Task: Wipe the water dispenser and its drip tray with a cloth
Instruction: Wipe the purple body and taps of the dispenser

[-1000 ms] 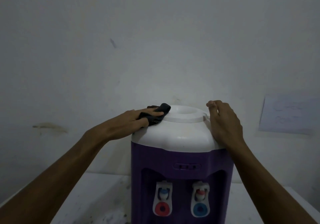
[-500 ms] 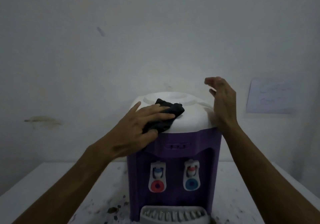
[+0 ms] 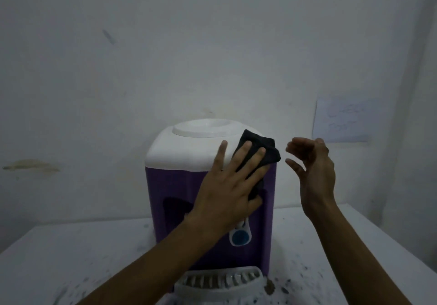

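- The water dispenser (image 3: 189, 186) — purple body, white top — stands upright on the white bench (image 3: 71, 257), close to the pale wall (image 3: 212, 44) behind it.
- The left hand (image 3: 227, 191) lies flat across the dispenser's upper front right corner, fingers straight and spread, pressing a black cloth (image 3: 260, 148) against the edge where the white top meets the purple body.
- The cloth is folded; its upper part sticks out past the fingertips over the top's right edge, and a strip of it runs down under the palm.
- The right hand (image 3: 312, 163) hovers just beside the dispenser's right side, apart from it, fingers loosely curled and holding nothing — its thumb points toward the cloth.
- A blue tap (image 3: 240, 236) shows below the left wrist; the forearm hides the rest of the tap recess.
- The grey drip tray (image 3: 222, 281), slotted on top, sits at the dispenser's foot, touching its base.
- Dark specks are scattered over the bench around the tray.
- A pale sheet of paper (image 3: 343, 120) is fixed to the wall at the right.
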Demonstrator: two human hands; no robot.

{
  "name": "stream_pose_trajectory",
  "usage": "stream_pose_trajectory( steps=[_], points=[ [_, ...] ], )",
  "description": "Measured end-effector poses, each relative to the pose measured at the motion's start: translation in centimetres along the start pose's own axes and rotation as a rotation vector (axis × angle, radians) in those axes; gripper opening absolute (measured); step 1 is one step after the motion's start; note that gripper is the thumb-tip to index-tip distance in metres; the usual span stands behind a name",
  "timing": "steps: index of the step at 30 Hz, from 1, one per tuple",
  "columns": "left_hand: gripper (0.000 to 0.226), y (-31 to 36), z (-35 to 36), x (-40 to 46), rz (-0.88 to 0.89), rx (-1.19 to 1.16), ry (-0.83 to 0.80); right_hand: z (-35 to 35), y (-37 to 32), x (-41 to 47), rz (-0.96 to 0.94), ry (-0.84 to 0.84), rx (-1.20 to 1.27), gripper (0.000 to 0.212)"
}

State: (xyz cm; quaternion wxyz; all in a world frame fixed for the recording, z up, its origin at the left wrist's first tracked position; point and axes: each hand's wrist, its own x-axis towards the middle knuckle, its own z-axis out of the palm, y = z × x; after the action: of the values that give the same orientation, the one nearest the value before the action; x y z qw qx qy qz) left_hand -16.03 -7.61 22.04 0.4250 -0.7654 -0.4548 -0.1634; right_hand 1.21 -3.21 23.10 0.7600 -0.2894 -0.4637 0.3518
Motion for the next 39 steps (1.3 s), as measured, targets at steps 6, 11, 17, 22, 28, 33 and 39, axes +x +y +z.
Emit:
stream_pose_trajectory(
  steps=[6, 11, 17, 22, 28, 33, 39],
  points=[
    [0.056, 2.3, 0.7, 1.6, 0.059, -0.044, -0.078, -2.9, 0.3, -1.9, 0.126, -0.048, -0.073, 0.04],
    [0.056, 3.4, 2.0, -0.9, 0.193, -0.044, -0.147, -4.8, 1.7, -4.7, 0.389, -0.221, -0.104, 0.032],
    [0.05, 4.2, 3.1, -2.9, 0.273, -0.128, -0.159, -6.2, 3.4, -7.3, 0.527, -0.284, -0.091, 0.029],
    [0.049, 4.2, 3.8, -3.5, 0.277, -0.197, -0.136, -6.4, 3.6, -8.2, 0.612, -0.239, -0.012, 0.026],
    [0.049, 5.1, 4.3, -3.8, 0.24, -0.314, -0.108, -6.3, 3.9, -9.8, 0.86, -0.217, 0.222, 0.034],
    [0.053, 6.2, 4.3, -5.2, 0.184, -0.472, -0.136, -5.4, 3.4, -11.5, 0.857, -0.294, 0.45, 0.038],
    [0.068, 5.3, 2.6, -6.4, 0.099, -0.683, -0.145, -4.1, 3.1, -12.4, 0.749, -0.278, 0.426, 0.038]
  ],
)
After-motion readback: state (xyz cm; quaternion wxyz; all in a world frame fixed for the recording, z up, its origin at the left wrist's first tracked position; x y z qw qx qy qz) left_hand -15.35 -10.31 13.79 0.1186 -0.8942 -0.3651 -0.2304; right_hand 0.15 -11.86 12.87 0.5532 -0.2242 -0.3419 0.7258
